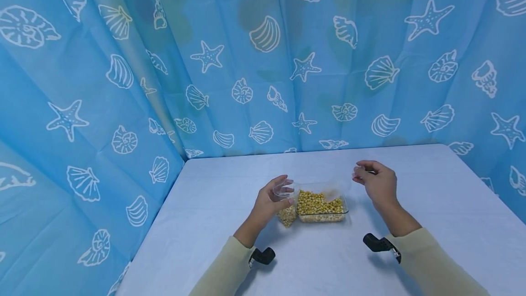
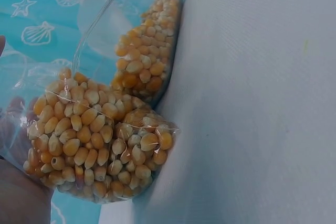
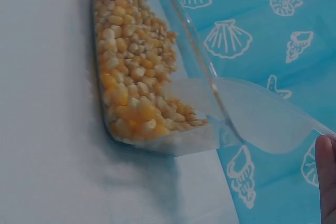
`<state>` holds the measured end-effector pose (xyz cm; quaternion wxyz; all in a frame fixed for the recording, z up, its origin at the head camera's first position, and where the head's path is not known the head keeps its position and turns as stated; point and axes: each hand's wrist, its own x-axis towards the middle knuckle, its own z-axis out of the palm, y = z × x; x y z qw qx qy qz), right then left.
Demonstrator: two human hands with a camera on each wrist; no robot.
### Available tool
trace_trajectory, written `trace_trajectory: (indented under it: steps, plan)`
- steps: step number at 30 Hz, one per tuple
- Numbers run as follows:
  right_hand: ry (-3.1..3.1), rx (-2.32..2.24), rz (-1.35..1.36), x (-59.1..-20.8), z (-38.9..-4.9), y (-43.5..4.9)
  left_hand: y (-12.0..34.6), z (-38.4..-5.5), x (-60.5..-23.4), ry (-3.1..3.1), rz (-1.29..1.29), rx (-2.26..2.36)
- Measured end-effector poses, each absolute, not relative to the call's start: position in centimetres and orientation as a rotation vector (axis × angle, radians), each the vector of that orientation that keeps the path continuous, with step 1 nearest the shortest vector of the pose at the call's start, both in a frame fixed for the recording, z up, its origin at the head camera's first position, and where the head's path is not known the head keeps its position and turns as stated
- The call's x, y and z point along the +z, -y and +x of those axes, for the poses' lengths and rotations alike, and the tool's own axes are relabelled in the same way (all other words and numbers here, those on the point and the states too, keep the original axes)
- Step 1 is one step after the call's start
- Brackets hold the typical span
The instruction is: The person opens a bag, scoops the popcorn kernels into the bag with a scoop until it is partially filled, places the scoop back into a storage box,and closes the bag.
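Note:
My left hand (image 1: 265,204) holds a clear plastic bag (image 2: 84,135) by its upper part. Yellow corn kernels fill the bottom of the bag, which hangs against the left side of a clear rectangular container (image 1: 322,217). Inside that container (image 3: 131,66) lie more corn kernels, heaped toward one end in the right wrist view. With thumb and fingertips, my right hand (image 1: 380,186) pinches the thin handle of a translucent scoop (image 3: 252,114). The scoop slants down over the container's right end, its tip among the kernels.
A white cloth covers the table (image 1: 213,223). Behind and to the left hangs a blue curtain (image 1: 230,72) with white shells and starfish. A black camera mount (image 1: 263,256) is strapped to the left wrist, and another black mount (image 1: 377,243) to the right.

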<state>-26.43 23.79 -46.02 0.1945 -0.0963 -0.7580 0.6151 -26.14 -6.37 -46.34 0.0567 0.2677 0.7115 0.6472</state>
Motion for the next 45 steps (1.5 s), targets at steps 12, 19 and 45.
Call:
trace_trajectory:
  steps: [12,19,45]
  plan:
    - [2.170,1.865,-0.322,-47.5,-26.6,-22.6,6.4,-26.0,-46.2,-2.157,0.812,1.968]
    - [2.144,2.026,-0.321,-47.7,-26.7,-21.5,6.4,-26.1,-46.2,-2.173,0.825,1.945]
    - [1.986,2.367,-0.471,-47.8,-27.3,-21.4,6.3,-26.0,-46.1,-2.121,0.813,1.977]
